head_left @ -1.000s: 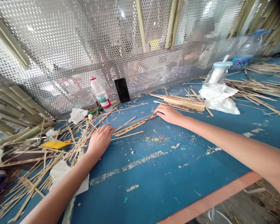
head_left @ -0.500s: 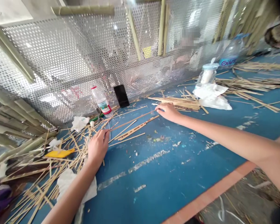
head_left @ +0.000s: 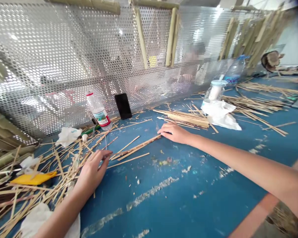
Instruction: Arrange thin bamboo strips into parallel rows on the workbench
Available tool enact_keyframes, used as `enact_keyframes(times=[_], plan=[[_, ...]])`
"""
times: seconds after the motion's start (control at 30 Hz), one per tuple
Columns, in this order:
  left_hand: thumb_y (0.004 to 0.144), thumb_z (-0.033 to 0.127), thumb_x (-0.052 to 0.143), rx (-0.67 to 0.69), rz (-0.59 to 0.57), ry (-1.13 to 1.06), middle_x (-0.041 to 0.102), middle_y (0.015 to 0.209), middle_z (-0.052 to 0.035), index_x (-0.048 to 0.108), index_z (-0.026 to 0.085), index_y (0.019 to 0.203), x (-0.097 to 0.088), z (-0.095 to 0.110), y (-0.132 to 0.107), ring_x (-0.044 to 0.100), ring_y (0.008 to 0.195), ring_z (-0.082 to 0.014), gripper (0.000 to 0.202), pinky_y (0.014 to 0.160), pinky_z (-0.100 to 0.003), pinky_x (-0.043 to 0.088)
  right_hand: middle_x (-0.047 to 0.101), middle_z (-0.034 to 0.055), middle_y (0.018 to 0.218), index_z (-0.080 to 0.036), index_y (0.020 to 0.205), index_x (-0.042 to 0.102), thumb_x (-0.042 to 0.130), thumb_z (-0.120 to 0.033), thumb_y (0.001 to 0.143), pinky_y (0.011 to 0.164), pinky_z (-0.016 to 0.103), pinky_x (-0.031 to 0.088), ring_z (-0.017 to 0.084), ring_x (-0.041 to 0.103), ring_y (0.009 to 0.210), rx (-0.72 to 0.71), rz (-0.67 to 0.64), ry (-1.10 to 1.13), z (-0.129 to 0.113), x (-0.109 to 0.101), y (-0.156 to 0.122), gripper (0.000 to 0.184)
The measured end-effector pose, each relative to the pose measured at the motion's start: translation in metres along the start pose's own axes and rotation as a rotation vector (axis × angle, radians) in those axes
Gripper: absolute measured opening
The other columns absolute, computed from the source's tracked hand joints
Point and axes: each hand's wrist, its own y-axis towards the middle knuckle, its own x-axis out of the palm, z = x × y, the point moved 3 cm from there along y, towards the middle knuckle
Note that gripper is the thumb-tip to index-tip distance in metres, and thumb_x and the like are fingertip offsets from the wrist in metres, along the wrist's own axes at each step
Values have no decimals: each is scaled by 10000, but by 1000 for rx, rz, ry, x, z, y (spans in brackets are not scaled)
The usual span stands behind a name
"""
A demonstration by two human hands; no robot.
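A thin brownish bamboo strip (head_left: 144, 143) stretches between my two hands, low over the blue table (head_left: 164, 188). My left hand (head_left: 94, 167) pinches its near left end between thumb and fingers. The far right end sits in the fingertips of my right hand (head_left: 174, 132). Right along it lies a paler bamboo strip, partly covered by the held one. Another loose pale strip (head_left: 129, 160) rests just in front. Beyond my right hand is a bundle of split bamboo strips (head_left: 186, 118).
A water bottle (head_left: 99, 112) and a black phone (head_left: 123, 105) stand against the perforated metal screen (head_left: 72, 79). Scattered strips, tissues (head_left: 68, 136) and a yellow object (head_left: 33, 178) crowd the left. At right are a lidded cup (head_left: 215, 91), tissue (head_left: 221, 112), a large bottle (head_left: 234, 71) and more strips.
Both hands have lowered the held strip toward the table, so it now overlaps the paler strip there. The view has shifted somewhat to the right.
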Motion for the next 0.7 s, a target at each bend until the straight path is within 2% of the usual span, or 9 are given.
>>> enact_keyframes(times=[0.13, 0.27, 0.37, 0.47, 0.7], plan=[[985, 322, 474, 66, 13, 41, 695, 973, -21, 623, 253, 1041, 1, 10, -12, 660, 926, -187, 174, 846, -304, 498, 688, 66, 1019, -244, 1084, 717, 508, -298, 997, 886, 380, 409, 211, 608, 978, -67, -65, 3, -7, -2, -13, 232], [994, 270, 467, 158, -68, 107, 702, 991, -12, 625, 270, 1089, 4, 24, -23, 657, 888, -177, 183, 836, -308, 481, 688, 80, 1002, -235, 1035, 725, 450, -244, 1007, 874, 393, 412, 234, 586, 980, -97, -26, -87, -6, -8, -20, 277], [999, 286, 461, 177, -71, 197, 709, 997, -27, 621, 258, 1100, 1, 29, -21, 653, 881, -193, 192, 842, -331, 468, 692, 83, 1010, -225, 1017, 722, 430, -253, 1005, 892, 395, 411, 240, 580, 988, -144, 13, -143, 0, -16, -15, 294], [998, 320, 466, 219, -64, 281, 705, 959, -35, 619, 239, 1036, 0, 35, -15, 639, 866, -206, 176, 839, -343, 458, 699, 72, 1006, -218, 1011, 711, 422, -266, 1005, 906, 382, 409, 227, 589, 968, -178, 36, -154, 7, -24, -9, 293], [994, 333, 477, 291, -49, 429, 689, 925, -36, 581, 208, 951, 2, 48, -14, 624, 852, -212, 168, 795, -331, 444, 706, 78, 1006, -190, 977, 704, 465, -192, 962, 897, 385, 416, 234, 609, 957, -76, 80, -162, 23, -20, -5, 240]])
